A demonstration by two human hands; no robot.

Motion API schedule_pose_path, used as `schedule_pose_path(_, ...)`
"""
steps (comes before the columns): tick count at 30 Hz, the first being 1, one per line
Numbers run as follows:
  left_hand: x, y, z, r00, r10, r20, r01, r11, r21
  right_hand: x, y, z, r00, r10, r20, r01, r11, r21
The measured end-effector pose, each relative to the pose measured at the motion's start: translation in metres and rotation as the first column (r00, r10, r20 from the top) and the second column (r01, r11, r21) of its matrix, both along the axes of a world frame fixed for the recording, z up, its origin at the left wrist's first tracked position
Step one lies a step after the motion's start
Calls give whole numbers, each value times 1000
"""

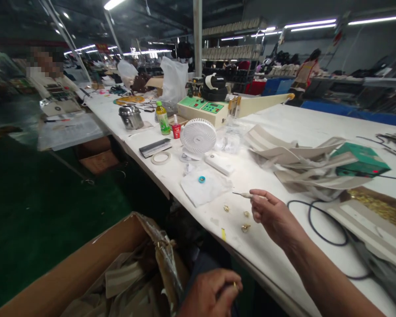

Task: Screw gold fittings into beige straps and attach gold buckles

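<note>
My right hand (271, 215) is above the white table, closed around a slim tool (246, 195) with a pale handle and a thin dark tip, much like an awl or small screwdriver. The tip points left toward a white cloth (206, 193), where a small blue cap (202, 179) sits. Low in the view, near the table edge, my left hand (214, 293) pinches a small gold-coloured metal piece (235, 285), mostly hidden by the fingers. Several gold metal fittings, one of them a nearby fitting (246, 227), lie on the table below my right hand.
Beige strips (293, 154) are heaped at the right beside a green box (363, 160), a black cable (312, 220) and a box of gold fittings (376, 204). A white fan (198, 136) and a bottle (163, 119) stand farther back. An open carton (86, 259) is at lower left.
</note>
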State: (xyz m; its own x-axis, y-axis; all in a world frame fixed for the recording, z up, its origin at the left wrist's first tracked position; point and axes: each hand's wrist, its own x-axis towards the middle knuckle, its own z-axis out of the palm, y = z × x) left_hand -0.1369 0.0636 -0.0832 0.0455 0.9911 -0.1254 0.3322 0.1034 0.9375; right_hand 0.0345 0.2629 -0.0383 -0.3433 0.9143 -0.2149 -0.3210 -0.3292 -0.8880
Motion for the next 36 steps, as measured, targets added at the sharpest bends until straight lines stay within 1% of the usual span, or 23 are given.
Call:
schedule_pose_path(1,11,8,2,1000,14,5,-14,1000,17,13,-3,-3,1000,-26,-10,26,1000,-10)
schedule_pose_path(3,23,29,9,995,96,-6,-94,988,121,33,-9,-9,998,-58,1,58,998,0)
schedule_pose_path(5,28,55,16,987,157,-41,-142,957,253,48,-13,-15,997,-65,28,64,997,46)
schedule_pose_path(7,32,79,18,976,200,-90,-160,931,328,58,-17,-20,995,-72,68,64,991,120)
schedule_pose_path(9,38,96,15,957,261,-125,-205,916,344,65,-20,-22,988,-87,129,60,977,204)
schedule_pose_path(12,49,109,4,925,346,-159,-272,893,358,71,-24,-20,964,-105,244,28,954,299)
schedule_pose_path(14,56,113,-3,912,368,-183,-272,874,403,73,-26,-17,948,-107,300,4,946,325)
schedule_pose_path(17,64,116,-10,896,397,-199,-275,848,453,74,-28,-15,925,-135,354,4,938,346)
schedule_pose_path(20,69,116,-14,883,431,-187,-317,840,441,74,-27,-16,894,-179,410,17,929,369)
schedule_pose_path(23,71,115,-18,880,446,-162,-345,836,427,72,-27,-17,868,-192,457,2,924,384)
schedule_pose_path(31,69,114,-24,887,439,-141,-342,831,438,66,-28,-20,864,-166,476,-31,925,379)
schedule_pose_path(36,68,114,-28,892,435,-125,-329,813,481,66,-28,-20,851,-163,500,-54,919,391)
